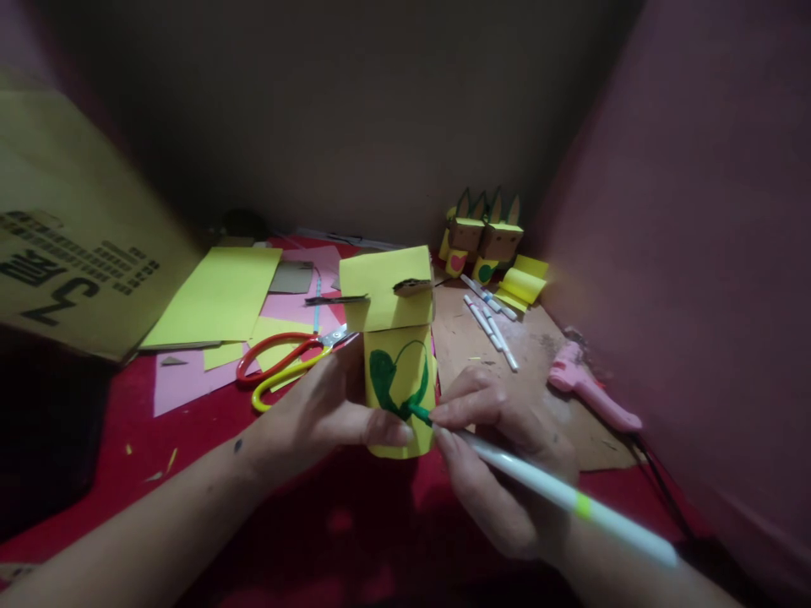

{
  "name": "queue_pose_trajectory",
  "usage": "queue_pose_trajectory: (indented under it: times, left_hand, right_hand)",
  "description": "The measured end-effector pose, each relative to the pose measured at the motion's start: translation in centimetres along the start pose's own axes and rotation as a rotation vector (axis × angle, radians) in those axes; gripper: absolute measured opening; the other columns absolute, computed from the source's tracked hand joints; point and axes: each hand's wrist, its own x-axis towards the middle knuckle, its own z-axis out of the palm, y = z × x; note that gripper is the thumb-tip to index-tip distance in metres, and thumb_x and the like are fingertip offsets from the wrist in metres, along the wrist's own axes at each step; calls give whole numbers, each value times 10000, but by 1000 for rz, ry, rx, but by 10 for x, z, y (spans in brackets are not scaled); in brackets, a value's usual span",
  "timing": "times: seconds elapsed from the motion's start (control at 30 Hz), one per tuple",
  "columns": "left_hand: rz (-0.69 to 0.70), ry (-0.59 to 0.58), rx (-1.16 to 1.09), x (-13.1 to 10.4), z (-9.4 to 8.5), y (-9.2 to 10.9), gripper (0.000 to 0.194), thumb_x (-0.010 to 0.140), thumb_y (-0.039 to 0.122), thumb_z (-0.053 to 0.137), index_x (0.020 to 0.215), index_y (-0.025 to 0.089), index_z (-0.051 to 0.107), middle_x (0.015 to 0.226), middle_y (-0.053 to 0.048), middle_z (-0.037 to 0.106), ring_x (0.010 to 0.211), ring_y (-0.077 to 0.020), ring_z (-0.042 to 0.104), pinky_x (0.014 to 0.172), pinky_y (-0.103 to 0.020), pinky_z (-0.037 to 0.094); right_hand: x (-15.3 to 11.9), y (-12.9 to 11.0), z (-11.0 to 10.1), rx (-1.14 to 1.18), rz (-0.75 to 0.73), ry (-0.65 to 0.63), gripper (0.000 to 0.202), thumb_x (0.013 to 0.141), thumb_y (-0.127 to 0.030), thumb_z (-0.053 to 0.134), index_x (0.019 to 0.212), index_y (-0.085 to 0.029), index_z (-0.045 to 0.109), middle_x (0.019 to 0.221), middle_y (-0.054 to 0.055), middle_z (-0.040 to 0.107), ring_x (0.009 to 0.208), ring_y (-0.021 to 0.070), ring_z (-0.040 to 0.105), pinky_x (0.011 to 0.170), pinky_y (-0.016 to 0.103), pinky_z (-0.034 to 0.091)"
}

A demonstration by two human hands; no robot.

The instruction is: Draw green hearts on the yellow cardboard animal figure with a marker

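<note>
My left hand point(345, 409) is closed around the lower left side of a yellow paper figure point(399, 439), its thumb across the front. The figure has a rounded body and a boxy yellow top, with dark cardboard pieces sticking out of that top. A green heart outline point(382, 380) is drawn on the body, its left lobe coloured in. Between thumb and fingers, my right hand point(500, 456) grips a white felt-tip marker point(538, 477). The marker's green tip touches the lower point of the heart.
Red-and-yellow-handled scissors point(279, 359) lie left of the figure, near yellow card sheets point(215, 291) and pink paper. Several markers point(491, 329) and a pink glue gun point(589, 384) rest on cardboard at right. Small cardboard-headed figures point(500, 242) stand behind. A printed carton point(76, 219) stands at left.
</note>
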Motion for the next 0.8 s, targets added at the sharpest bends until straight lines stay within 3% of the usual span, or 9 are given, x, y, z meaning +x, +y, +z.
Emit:
queue_pose_trajectory:
  times: [0.6, 0.8]
  left_hand:
    - [-20, -17, 32, 0, 0, 1, 450, 717, 147, 923, 1091, 211, 681, 982, -4, 703, 830, -158, 602, 590, -189, 472]
    - [-4, -13, 30, 1, -1, 1, 358, 733, 182, 917, 998, 213, 678, 864, 13, 652, 746, -151, 561, 597, -218, 468]
  right_hand:
    - [2, 0, -1, 8, -4, -18, 214, 858, -38, 676, 979, -214, 681, 810, 22, 692, 702, 148, 660, 608, 273, 535]
    - [3, -1, -3, -29, -10, -22, 217, 865, -42, 662, 977, -227, 680, 796, 21, 700, 682, 158, 662, 581, 283, 539]
